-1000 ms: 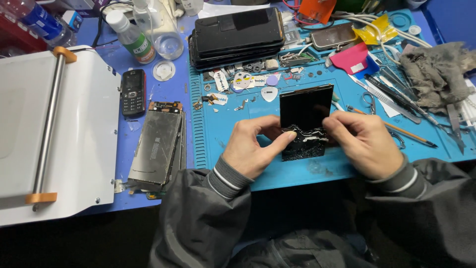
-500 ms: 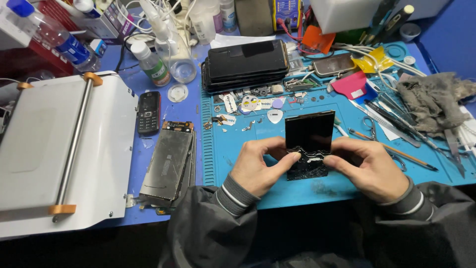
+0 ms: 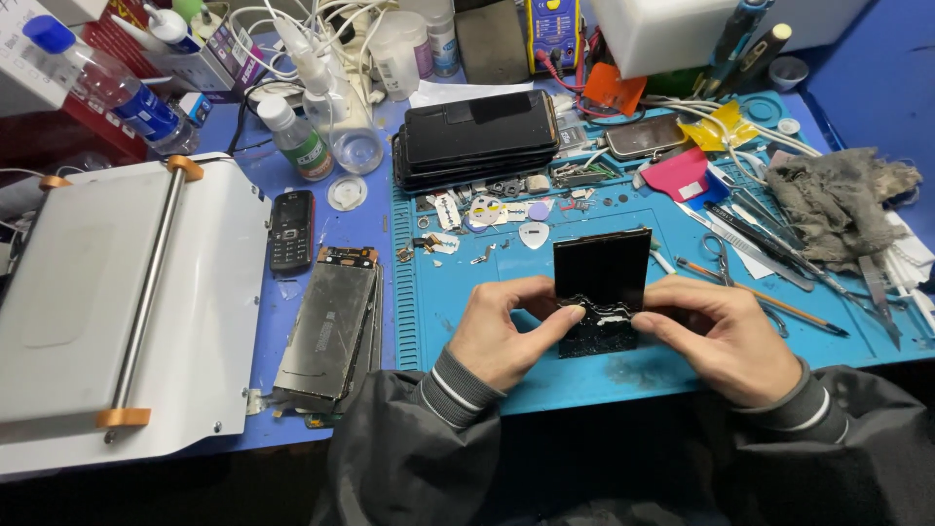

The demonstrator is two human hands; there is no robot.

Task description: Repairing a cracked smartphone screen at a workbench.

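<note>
Panel: black glossy rectangular screen panel (image 3: 602,282), near-centre of the blue mat (image 3: 458,312); its near end is cracked, rough and jagged, the far part smooth.
Left hand: left hand (image 3: 506,331) palm down, fingers curled, thumb and forefinger pinched on the panel's near left edge.
Right hand: right hand (image 3: 726,336) mirrors it, thumb and fingertips closed on the near right edge; dark sleeves with striped cuffs.
Mat: flat rubbery sheet on the blue surface (image 3: 321,166), strewn with small parts and picks.
Nearby: stack of dark phones (image 3: 477,136) far of the panel; grey crumpled rag (image 3: 838,200) at right; bare metal phone frame (image 3: 326,331) left of the mat; white machine with a steel bar (image 3: 107,302) far left.
Change: both hands keep their grip on the panel as before; the view has shifted slightly.
</note>
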